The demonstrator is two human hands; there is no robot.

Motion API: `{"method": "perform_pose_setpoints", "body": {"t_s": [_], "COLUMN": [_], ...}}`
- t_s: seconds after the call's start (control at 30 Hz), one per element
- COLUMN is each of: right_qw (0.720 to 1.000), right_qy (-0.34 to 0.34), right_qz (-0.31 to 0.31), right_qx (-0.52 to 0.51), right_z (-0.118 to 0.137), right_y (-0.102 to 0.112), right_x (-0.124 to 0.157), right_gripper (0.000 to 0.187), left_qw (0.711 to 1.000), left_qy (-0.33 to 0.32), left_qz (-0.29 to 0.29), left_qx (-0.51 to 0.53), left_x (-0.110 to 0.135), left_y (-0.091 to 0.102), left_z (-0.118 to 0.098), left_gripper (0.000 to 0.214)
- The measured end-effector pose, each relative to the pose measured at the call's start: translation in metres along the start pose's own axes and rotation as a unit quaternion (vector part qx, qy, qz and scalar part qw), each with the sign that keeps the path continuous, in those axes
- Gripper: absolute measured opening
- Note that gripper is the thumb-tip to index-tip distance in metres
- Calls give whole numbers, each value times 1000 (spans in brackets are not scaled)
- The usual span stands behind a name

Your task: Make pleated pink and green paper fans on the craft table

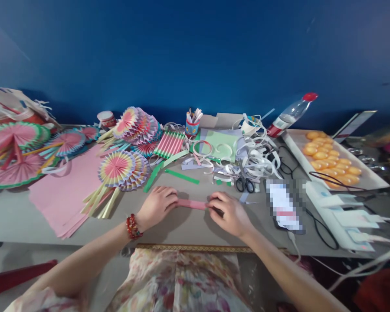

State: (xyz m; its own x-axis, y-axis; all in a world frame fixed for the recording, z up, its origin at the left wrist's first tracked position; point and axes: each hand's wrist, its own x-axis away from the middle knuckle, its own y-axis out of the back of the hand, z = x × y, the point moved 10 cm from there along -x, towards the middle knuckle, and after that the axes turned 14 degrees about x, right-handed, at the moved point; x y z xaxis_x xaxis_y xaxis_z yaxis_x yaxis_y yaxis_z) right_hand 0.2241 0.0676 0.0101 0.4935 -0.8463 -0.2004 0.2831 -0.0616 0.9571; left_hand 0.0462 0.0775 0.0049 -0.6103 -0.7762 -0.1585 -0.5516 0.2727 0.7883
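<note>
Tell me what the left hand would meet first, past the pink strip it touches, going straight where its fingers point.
Probably the right hand: the left hand points along the strip towards it. Depth is unclear in one view.

Pink strip [192, 203]: left hand [159, 203] grips its left end, right hand [229, 212] its right. Scissors [244, 178] beyond strip, to the right; phone [284, 203] right of strip; pleated fan [119, 170] beyond strip, left.

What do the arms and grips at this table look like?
They're human: the left grip and right grip are gloveless. A red beaded bracelet circles the left wrist, and a pale floral sleeve shows on that side. The right arm shows no sleeve or jewellery.
</note>
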Motion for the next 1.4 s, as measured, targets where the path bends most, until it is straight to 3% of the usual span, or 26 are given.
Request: {"method": "perform_pose_setpoints", "body": {"t_s": [0.1,0.33,0.6,0.83,0.93,1.13,1.4], "right_qw": [1000,1000,998,998,998,999,999], "right_qy": [2,-18,-47,-42,-42,-26,-17], "right_qz": [11,14,-4,4,12,22,35], "right_qx": [5,-2,-41,-54,-46,-17,-6], "right_z": [1,5,8,6,4,5,9], "right_y": [-5,-5,-8,-4,-5,-6,-7], "right_x": [-4,-4,3,3,2,-4,-8], "right_gripper": [6,22,24,24,25,22,25], "left_qw": [1000,999,998,999,999,998,998], "left_qy": [16,27,28,7,0,26,27], "left_qz": [-1,6,-2,10,18,17,38], "left_qx": [10,32,58,48,40,48,32], "left_x": [-2,-1,2,1,1,-6,-12], "left_y": [-1,-3,-7,-11,-12,-13,-17], "left_z": [-2,-9,-10,-15,-17,-18,-24], "left_gripper": [20,10,9,16,33,11,8]}}
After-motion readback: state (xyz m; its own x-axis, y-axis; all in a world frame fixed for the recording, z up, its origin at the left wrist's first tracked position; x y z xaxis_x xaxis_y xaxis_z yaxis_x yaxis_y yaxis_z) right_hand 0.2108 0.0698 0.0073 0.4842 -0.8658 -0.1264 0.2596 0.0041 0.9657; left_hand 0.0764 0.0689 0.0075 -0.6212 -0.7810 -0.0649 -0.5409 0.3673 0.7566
